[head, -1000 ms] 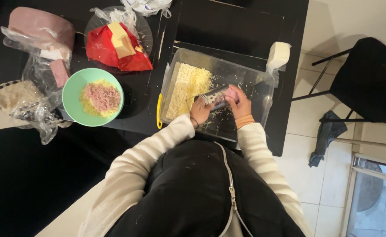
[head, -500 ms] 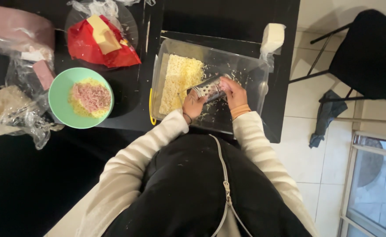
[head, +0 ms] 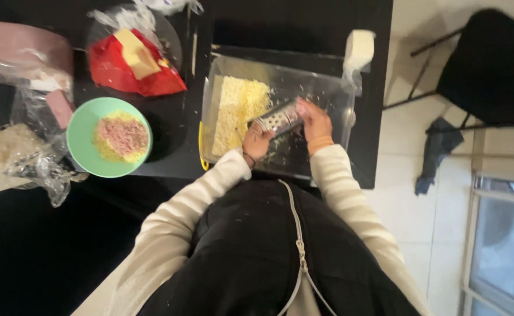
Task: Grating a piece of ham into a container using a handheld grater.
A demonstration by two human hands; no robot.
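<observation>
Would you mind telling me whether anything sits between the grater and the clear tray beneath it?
Nothing visible does: the metal grater, held by the left hand and right hand, sits directly over the clear tray.

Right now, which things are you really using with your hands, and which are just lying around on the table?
In use:
left hand
right hand
metal grater
clear tray
grated cheese pile

Lying about:
green bowl of shreds
cheese block on red wrapper
white block
pink meat loaf
crumpled plastic bags
</observation>
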